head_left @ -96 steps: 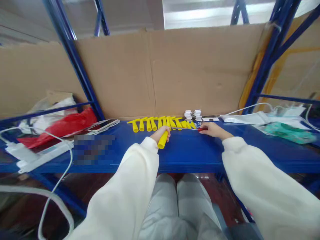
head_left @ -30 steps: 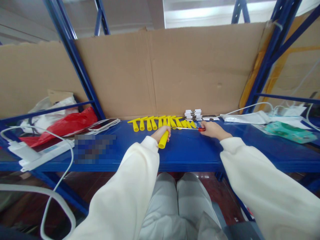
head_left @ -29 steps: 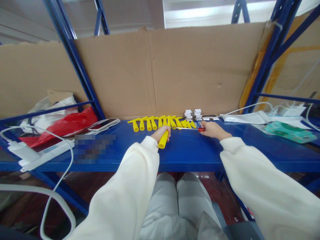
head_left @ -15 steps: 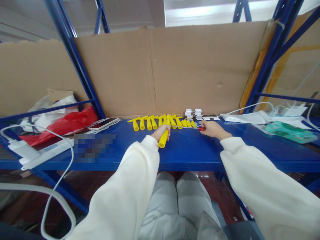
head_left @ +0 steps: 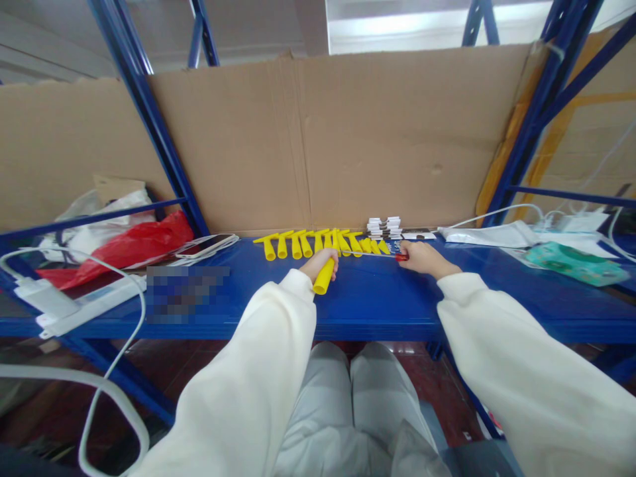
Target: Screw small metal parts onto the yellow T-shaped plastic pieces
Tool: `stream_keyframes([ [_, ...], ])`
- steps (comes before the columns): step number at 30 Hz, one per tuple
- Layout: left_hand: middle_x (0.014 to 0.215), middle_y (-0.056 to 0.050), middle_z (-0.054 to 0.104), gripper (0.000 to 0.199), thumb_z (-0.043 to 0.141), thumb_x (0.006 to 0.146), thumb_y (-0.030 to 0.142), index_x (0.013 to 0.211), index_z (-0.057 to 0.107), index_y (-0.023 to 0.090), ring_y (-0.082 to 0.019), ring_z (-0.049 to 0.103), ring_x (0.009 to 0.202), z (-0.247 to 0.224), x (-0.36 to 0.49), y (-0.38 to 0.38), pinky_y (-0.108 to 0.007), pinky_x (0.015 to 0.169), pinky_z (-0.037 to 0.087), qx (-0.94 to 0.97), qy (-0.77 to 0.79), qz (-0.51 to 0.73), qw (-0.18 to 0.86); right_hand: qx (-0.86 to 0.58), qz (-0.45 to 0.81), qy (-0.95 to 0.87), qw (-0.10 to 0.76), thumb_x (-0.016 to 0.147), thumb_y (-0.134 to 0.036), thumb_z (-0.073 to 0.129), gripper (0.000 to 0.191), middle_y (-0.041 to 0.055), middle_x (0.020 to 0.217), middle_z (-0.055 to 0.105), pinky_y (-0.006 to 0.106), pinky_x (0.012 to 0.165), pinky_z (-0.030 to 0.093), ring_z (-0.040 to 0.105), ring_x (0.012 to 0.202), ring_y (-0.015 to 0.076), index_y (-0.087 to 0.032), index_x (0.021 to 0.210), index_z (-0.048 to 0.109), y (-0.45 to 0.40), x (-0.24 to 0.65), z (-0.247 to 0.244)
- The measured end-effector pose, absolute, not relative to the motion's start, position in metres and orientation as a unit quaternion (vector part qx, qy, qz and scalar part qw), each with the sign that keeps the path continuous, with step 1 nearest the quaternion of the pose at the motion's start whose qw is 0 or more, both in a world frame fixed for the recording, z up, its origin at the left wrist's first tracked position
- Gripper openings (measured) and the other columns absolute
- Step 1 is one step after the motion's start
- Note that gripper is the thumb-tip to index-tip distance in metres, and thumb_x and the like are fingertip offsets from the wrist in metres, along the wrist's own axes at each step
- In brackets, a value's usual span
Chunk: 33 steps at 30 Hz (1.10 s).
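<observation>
My left hand is closed round a yellow tube-shaped handle, whose open end points down toward me. From the right, my right hand grips the red handle of a screwdriver. Its thin metal shaft runs left to the yellow piece, and my fingers hide where the tip meets it. Behind my left hand, several yellow T-shaped handles lie in a row. Small yellow pieces lie at the right end of that row, beside some tiny loose parts.
A stack of white-and-black pieces stands against the cardboard panel. On the blue shelf at left are a phone, a red bag and a white power strip; at right lies a green packet.
Almost nothing differs. Both hands keep their grips and their places, with at most a very slight shift of the view.
</observation>
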<state>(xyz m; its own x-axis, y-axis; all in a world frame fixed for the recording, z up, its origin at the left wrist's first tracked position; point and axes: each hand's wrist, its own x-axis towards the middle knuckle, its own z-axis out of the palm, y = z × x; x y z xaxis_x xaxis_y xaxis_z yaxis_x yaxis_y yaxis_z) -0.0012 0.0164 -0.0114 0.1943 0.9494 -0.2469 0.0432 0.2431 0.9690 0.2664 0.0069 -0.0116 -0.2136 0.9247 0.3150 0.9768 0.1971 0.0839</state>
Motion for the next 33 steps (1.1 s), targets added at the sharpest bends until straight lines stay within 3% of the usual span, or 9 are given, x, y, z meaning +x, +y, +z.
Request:
stream_keyframes([
  [6, 0.039, 0.002, 0.043, 0.017, 0.047, 0.071, 0.011, 0.057, 0.043, 0.02, -0.009, 0.037, 0.03, -0.0139, -0.0024, 0.0173, -0.019, 0.032, 0.034, 0.498, 0.508, 0.38, 0.591, -0.623, -0.135, -0.764, 0.096, 0.078, -0.028, 0.052, 0.012, 0.0071, 0.085, 0.073, 0.031, 0.07, 0.036, 0.065, 0.084, 0.0247, -0.021, 0.082, 0.061, 0.0033, 0.2632, -0.0095],
  [13, 0.039, 0.002, 0.043, 0.019, 0.045, 0.071, 0.01, 0.056, 0.042, 0.02, -0.01, 0.037, 0.029, -0.0118, -0.0012, 0.0156, -0.019, 0.031, 0.032, 0.494, 0.517, 0.374, 0.59, -0.631, -0.104, -0.762, 0.097, 0.076, -0.025, 0.057, 0.01, 0.0072, 0.078, 0.071, 0.029, 0.063, 0.037, 0.063, 0.073, 0.0216, -0.021, 0.084, 0.06, 0.0054, 0.2636, -0.0106],
  [20, 0.037, 0.002, 0.042, 0.02, 0.046, 0.073, 0.011, 0.056, 0.042, 0.021, -0.009, 0.037, 0.029, -0.0122, -0.0018, 0.0151, -0.018, 0.031, 0.032, 0.494, 0.517, 0.376, 0.589, -0.625, -0.113, -0.766, 0.097, 0.077, -0.027, 0.054, 0.008, 0.0059, 0.085, 0.072, 0.03, 0.069, 0.036, 0.064, 0.083, 0.0236, -0.021, 0.077, 0.06, 0.0029, 0.2624, -0.0087],
  [27, 0.038, 0.003, 0.041, 0.017, 0.045, 0.07, 0.01, 0.057, 0.042, 0.02, -0.01, 0.037, 0.029, -0.0134, -0.0011, 0.0163, -0.018, 0.03, 0.032, 0.496, 0.512, 0.378, 0.59, -0.621, -0.099, -0.768, 0.123, 0.074, -0.024, 0.059, 0.007, 0.0048, 0.072, 0.068, 0.026, 0.059, 0.034, 0.06, 0.068, 0.019, -0.021, 0.081, 0.058, 0.0089, 0.2666, -0.0137],
  [33, 0.038, 0.002, 0.042, 0.016, 0.045, 0.069, 0.01, 0.057, 0.042, 0.02, -0.01, 0.037, 0.03, -0.0131, -0.0016, 0.0162, -0.018, 0.031, 0.032, 0.498, 0.511, 0.377, 0.59, -0.626, -0.095, -0.766, 0.113, 0.075, -0.027, 0.057, 0.008, 0.0061, 0.082, 0.071, 0.029, 0.068, 0.036, 0.064, 0.08, 0.023, -0.021, 0.078, 0.061, 0.0056, 0.2631, -0.0101],
])
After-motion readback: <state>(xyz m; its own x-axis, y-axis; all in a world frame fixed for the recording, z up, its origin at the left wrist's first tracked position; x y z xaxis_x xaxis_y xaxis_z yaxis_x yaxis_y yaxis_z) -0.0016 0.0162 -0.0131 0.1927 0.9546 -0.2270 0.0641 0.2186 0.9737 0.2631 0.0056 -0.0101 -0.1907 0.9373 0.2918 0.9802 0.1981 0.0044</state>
